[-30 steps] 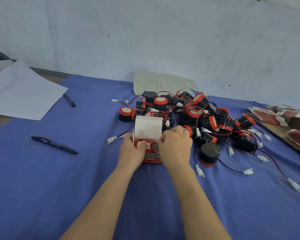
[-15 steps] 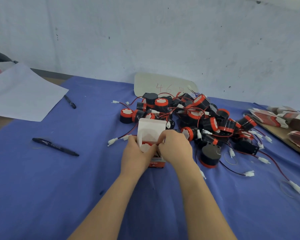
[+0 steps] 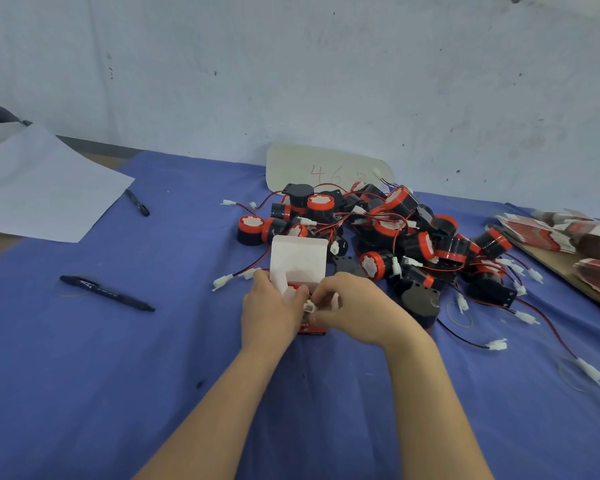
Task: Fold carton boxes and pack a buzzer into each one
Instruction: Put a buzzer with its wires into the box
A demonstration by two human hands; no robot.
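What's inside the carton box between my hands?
A red-topped buzzer peeks from the open carton box. The right hand pinches a white connector at the mouth. The left hand and the box walls cover the rest.

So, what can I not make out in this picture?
Head view only:
- Buzzer inside the box: mostly hidden by the left hand and the right hand, which pinches a plug.
- Writing on the card: faint, partly behind the buzzer pile.
- Flat cartons: cut by right edge.
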